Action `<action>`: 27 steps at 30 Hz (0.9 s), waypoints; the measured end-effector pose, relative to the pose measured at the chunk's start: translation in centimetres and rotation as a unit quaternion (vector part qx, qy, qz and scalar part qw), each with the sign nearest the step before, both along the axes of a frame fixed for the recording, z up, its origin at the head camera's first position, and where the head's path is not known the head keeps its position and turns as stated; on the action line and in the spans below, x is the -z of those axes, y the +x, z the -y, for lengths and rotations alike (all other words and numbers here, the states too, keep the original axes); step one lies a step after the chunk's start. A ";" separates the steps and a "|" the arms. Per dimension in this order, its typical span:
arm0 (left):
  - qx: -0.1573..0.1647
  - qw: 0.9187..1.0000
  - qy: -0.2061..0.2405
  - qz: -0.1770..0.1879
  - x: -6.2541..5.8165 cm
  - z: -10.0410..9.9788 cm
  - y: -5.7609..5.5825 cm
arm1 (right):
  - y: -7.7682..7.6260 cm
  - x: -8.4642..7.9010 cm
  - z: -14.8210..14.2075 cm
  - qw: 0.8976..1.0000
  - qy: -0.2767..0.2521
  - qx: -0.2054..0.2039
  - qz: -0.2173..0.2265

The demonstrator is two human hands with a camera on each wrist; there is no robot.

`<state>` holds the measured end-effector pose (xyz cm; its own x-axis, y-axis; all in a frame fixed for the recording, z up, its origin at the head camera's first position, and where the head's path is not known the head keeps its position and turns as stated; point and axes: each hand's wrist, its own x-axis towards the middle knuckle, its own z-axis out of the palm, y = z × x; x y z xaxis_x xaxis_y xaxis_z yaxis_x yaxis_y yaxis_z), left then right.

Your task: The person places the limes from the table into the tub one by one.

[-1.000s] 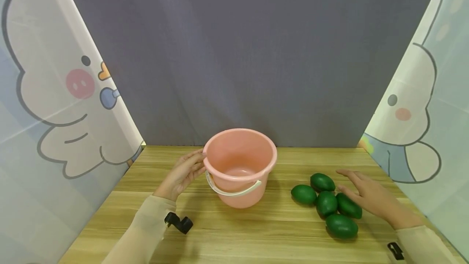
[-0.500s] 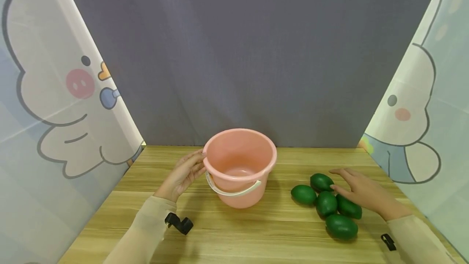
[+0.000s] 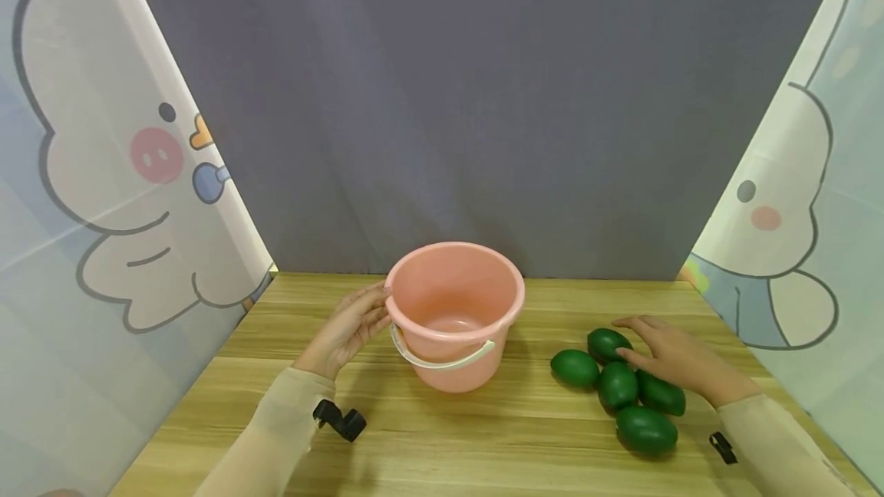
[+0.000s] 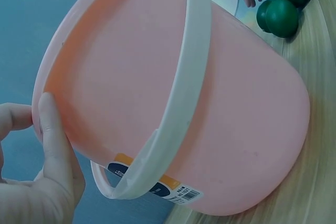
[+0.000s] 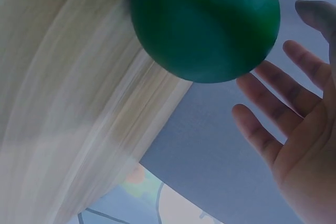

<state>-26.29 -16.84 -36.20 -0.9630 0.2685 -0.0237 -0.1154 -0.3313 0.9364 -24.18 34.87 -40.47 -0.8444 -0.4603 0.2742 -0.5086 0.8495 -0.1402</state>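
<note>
Right hand (image 3: 682, 359), the nearer, loosely spread and empty, at the right end of the farthest green fruit (image 3: 606, 343), long axis roughly left-to-right; well left, left hand (image 3: 351, 328) pinches the pink bucket (image 3: 456, 380) by its rim (image 3: 449, 335).

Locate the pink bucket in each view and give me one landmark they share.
Head: the pink bucket stands near the middle, in the lower half.
Left wrist: the pink bucket fills most of the picture.
Right wrist: not in it.
Shared landmark: the green fruit, lower right in head, top right in left wrist, top middle in right wrist.
</note>
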 end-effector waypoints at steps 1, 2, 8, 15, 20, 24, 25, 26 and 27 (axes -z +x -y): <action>0.001 1.000 0.001 0.001 0.0 0.0 0.0 | -0.1 0.0 0.1 1.000 -0.001 -0.003 -0.001; 0.001 1.000 0.002 0.001 0.0 0.0 0.0 | -0.1 -0.1 0.1 1.000 -0.001 -0.005 -0.001; -0.005 1.000 0.001 0.009 -0.1 -0.1 0.1 | -0.3 -0.4 0.6 1.000 0.011 -0.002 0.017; -0.007 1.000 -0.005 0.008 -0.2 0.0 0.2 | -0.9 -0.3 1.1 0.999 0.017 0.004 0.040; -0.009 1.000 -0.006 0.006 -0.1 0.1 0.1 | -1.4 -0.1 1.4 0.999 0.013 -0.004 0.048; -0.007 1.000 -0.003 0.007 0.0 0.1 0.0 | -1.7 0.0 1.5 0.998 0.013 -0.004 0.069; -0.006 1.000 -0.003 0.007 0.0 0.1 0.0 | -1.8 0.1 1.5 0.997 0.013 -0.004 0.075; -0.004 1.000 -0.003 0.007 0.0 0.1 0.0 | -1.9 0.1 1.5 0.997 0.013 -0.005 0.080; -0.003 1.000 -0.004 0.007 0.0 0.1 0.0 | -1.9 0.1 1.6 0.996 0.012 -0.004 0.083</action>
<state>-26.27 -16.92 -36.22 -0.9644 0.2616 -0.0385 -0.1255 -0.3247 0.9375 -26.10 33.32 -40.59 -0.8736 -0.4717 0.1192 -0.4865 0.8499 -0.2025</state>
